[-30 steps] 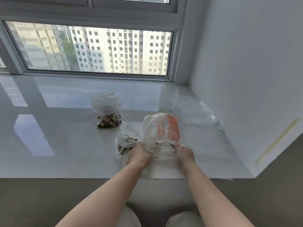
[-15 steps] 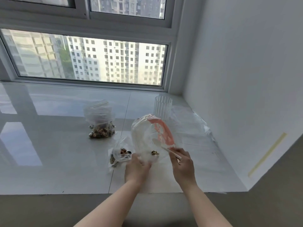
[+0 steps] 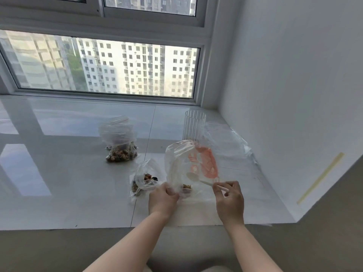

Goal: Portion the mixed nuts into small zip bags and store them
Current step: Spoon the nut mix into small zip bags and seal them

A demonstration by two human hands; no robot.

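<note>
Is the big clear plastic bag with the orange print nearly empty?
Nearly empty: the orange-printed clear plastic bag shows only a small clump of nuts at its bottom.

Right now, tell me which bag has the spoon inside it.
The bag with the orange print, gripped by the left hand; the spoon reaches inside.

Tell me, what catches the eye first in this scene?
The large clear bag with the orange print stands out, held open at the near middle of the glossy white sill: the left hand grips its edge, and the right hand holds a white spoon inside it. Left of it lie two small bags of nuts; behind stands a ribbed clear cup.
</note>
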